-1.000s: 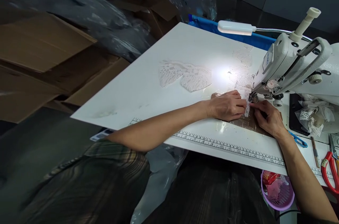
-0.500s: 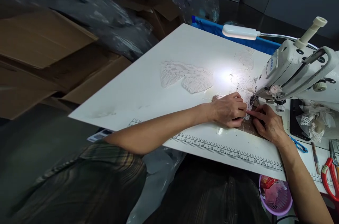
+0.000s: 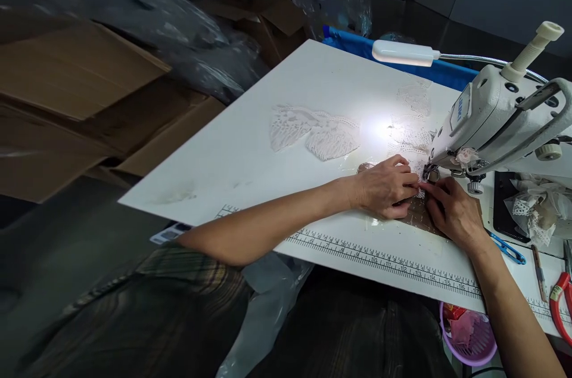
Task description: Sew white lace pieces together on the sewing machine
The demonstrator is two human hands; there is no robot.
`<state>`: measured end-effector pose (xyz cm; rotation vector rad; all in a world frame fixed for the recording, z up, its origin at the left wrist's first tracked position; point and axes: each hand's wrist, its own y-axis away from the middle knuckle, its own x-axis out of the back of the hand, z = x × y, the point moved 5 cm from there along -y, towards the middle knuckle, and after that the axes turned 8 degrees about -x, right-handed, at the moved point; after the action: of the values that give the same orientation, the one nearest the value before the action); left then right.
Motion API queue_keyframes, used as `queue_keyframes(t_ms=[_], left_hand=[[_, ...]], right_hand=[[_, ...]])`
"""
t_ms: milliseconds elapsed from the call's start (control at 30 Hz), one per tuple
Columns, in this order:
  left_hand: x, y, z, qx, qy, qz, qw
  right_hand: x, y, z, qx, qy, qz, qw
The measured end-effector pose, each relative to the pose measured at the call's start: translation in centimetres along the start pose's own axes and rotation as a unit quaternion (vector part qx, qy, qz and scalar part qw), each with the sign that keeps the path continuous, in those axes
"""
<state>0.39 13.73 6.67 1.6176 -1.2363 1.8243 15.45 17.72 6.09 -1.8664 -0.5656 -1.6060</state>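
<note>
White lace (image 3: 413,138) runs under the presser foot of a white sewing machine (image 3: 469,115). My left hand (image 3: 386,187) lies at the left of the foot with fingers curled, closed on the near part of the lace. On the other side, my right hand (image 3: 456,211) is closed at the lace edge, its index finger and thumb close to the needle area. The fingertips of both hands nearly meet there, and they partly hide the lace. Another white lace piece (image 3: 333,133) lies flat on the table, left of the machine.
The white table (image 3: 241,145) has a printed ruler (image 3: 375,254) along its near edge. A lamp (image 3: 404,53) shines over the lace. Blue thread snips (image 3: 509,248), red-handled scissors (image 3: 558,306) and lace scraps (image 3: 534,205) are at the right. Below hangs a purple basket (image 3: 476,354). Cardboard boxes (image 3: 75,68) stand left.
The view has shifted slightly, so the machine and tools appear a little farther right. Both hands keep nearly the same places at the lace; any feed of the lace is too small to tell.
</note>
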Motion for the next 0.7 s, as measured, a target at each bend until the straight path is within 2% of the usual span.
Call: queue_keyframes(t_ms=[167,367,700], left_hand=[[-0.15,0.02,-0.06,0.008,-0.011,-0.01,1.0],[-0.3,0.06,-0.18,0.018,-0.014,-0.013,1.0],[-0.24,-0.19,-0.5,0.025,-0.024,-0.03,0.999]], right_hand=[[-0.08,-0.2,0.22,-0.02,0.019,-0.017,0.999],[-0.08,-0.04,0.48,0.006,-0.021,-0.018,1.0],[-0.08,0.02,0.26,0.016,-0.03,-0.017,0.999]])
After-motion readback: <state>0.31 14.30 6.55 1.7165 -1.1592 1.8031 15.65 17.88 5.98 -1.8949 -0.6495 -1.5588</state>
